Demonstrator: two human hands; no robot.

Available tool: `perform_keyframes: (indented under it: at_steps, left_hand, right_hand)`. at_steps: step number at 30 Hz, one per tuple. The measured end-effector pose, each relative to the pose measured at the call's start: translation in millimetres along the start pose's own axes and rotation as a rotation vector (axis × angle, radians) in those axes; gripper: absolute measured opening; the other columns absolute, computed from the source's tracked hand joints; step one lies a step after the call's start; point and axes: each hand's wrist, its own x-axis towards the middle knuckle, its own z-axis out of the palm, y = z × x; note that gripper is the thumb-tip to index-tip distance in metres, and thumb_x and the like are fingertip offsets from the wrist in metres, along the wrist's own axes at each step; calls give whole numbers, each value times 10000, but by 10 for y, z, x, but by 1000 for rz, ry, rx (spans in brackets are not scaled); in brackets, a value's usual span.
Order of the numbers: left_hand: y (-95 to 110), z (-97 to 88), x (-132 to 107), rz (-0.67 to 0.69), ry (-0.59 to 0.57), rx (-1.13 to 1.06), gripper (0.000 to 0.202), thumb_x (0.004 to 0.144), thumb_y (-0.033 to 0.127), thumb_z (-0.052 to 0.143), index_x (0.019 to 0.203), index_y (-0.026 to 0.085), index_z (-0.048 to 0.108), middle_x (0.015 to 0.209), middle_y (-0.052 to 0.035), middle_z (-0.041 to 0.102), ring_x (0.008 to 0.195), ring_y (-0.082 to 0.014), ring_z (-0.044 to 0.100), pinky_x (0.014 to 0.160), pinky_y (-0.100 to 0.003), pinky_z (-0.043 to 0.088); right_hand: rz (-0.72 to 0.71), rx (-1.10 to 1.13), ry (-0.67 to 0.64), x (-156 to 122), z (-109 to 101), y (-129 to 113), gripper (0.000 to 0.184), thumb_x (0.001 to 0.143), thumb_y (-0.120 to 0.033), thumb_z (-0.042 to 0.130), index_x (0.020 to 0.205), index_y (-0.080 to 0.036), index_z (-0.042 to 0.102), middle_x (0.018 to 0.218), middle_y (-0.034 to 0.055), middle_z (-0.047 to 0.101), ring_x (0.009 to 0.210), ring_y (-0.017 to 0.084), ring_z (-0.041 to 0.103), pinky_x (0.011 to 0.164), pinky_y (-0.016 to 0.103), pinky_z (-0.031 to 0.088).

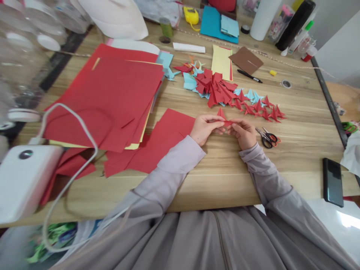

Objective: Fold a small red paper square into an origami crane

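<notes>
A: Listing item one: small red folded paper piece [222,114], location?

B: Mid-desk, pinched tight between fingertips of left hand [206,128] and right hand [245,133], probably steadying a crease. Red-handled scissors [268,138] lie just beside.

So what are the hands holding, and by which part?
A small red folded paper piece, pinched along its lower edge: left hand at the left end, right hand at the right end. Its pointed tip stands free.

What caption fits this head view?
Left hand and right hand pinch a red folded paper over the table, scissors beside.
</notes>
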Motion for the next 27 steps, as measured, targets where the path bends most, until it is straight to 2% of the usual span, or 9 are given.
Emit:
perform_keyframes:
  at_steps: [4,12,17,20,24,27]
  left_hand:
    - [22,11,-21,-54,-14,72,254,581,198,761,797,103,669,602,-48,692,501,-170,660,438,-236,507]
    - [68,7,-24,-66,-3,29,161,565,142,712,707,104,647,580,-46,682,477,-162,649,430,-231,504]
    - [76,-2,-15,-98,-34,42,163,565,142,716,714,101,663,569,-50,678,475,-165,648,441,-236,502]
    - [82,-12,-18,-103,-56,30,170,562,148,723,715,98,668,584,-59,686,485,-166,651,449,-239,503]
    - [74,-18,-29,-63,-93,15,197,572,218,749,703,94,669,611,-67,695,501,-163,652,466,-247,511]
    - [45,-20,-28,-30,-102,42,255,568,277,784,706,94,673,600,-65,691,505,-157,650,469,-241,506]
  right_hand:
    - [-21,13,23,1,5,-8,169,659,-291,732,787,-198,672,611,-12,683,527,124,609,573,281,513]
    - [7,7,10,-37,37,-58,177,676,-327,675,780,-183,682,645,25,706,558,154,633,583,315,519]
    - [-4,-72,-19,-33,31,-17,244,641,-339,743,849,-220,697,641,-13,701,530,131,608,577,300,515]
    - [-7,-67,-30,-35,28,-1,189,661,-331,732,818,-227,714,647,-17,699,539,127,607,588,303,517]
    - [-15,-36,-55,-49,23,-14,119,687,-301,703,773,-222,724,650,-11,704,566,131,623,605,303,518]
    - [-23,-68,-60,-52,20,-15,150,694,-333,704,779,-210,720,649,-4,707,576,136,628,612,304,518]
